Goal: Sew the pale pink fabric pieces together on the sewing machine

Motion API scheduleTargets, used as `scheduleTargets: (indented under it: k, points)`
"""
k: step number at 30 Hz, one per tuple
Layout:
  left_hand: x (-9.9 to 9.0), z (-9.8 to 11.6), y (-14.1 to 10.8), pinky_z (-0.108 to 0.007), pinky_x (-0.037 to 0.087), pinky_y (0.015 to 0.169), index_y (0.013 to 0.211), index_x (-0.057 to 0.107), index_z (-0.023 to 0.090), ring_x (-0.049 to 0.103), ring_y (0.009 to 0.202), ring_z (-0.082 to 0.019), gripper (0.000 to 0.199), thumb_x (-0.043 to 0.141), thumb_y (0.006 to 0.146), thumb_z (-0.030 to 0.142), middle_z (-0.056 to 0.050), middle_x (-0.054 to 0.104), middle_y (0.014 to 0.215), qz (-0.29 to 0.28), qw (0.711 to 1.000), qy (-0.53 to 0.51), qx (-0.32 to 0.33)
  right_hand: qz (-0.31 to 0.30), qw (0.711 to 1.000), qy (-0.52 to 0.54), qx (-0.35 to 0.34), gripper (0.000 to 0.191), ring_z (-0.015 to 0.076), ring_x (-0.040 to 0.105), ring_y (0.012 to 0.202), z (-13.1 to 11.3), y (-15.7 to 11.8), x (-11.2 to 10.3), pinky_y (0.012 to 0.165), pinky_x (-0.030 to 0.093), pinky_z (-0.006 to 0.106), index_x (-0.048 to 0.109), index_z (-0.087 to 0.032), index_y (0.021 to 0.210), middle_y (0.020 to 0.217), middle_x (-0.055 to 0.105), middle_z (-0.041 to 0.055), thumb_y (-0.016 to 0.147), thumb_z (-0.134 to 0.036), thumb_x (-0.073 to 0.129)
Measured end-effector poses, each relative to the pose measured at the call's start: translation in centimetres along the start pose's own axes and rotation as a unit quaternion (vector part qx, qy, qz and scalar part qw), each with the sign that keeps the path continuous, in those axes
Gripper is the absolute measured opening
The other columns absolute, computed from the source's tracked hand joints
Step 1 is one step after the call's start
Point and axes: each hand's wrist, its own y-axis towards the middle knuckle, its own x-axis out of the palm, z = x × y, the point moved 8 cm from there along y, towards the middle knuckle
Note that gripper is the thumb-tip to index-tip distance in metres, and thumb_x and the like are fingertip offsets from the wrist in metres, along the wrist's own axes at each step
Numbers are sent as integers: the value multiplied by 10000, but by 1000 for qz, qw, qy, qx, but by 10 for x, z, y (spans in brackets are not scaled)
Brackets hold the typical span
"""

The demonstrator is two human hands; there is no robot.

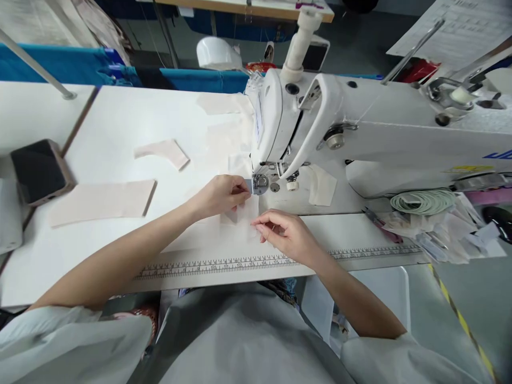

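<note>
A thin, pale fabric piece [245, 217] lies on the white table just in front of the sewing machine's needle area [261, 184]. My left hand [222, 197] is closed in a pinch at the fabric's far edge, close by the presser foot. With thumb and index finger together, my right hand [282, 232] grips the fabric's right edge, nearer to me. The fabric is so pale that its outline partly blends into the tabletop.
The white sewing machine [376, 141] fills the right side. Cut fabric pieces [106, 202] lie on the left, near a dark box-like device [42, 172]. A printed ruler [240, 264] runs along the front edge. Green cord [423, 201], snips [382, 225] and scraps [452, 229] sit at right.
</note>
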Motion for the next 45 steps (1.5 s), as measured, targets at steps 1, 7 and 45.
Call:
scheduleTargets:
  k: [1, 7, 45]
  points:
    - [-1, 1, 3, -227, 465, 558, 815, 633, 165, 600, 569, -105, 111, 561, 848, 243, 5, 671, 695, 16, 999, 35, 8, 8, 1000, 2, 2, 150, 88, 641, 637, 2, 1, -1, 561, 496, 203, 654, -192, 901, 810, 647, 0, 912, -288, 540]
    - [-3, 4, 7, -267, 431, 646, 845, 671, 199, 618, 763, -154, 140, 544, 841, 258, -6, 686, 917, 70, 973, 221, 11, 48, 998, -39, -5, 101, 86, 606, 608, 9, 3, -4, 536, 474, 199, 632, -202, 848, 761, 628, -8, 896, -263, 567]
    - [1, -2, 9, -266, 420, 599, 862, 658, 199, 636, 840, -186, 147, 541, 841, 285, -25, 635, 957, 90, 958, 271, 19, 67, 891, -440, -89, 350, 133, 590, 707, -6, 3, -8, 524, 377, 263, 613, -180, 1233, 972, 631, 71, 1010, -296, 370]
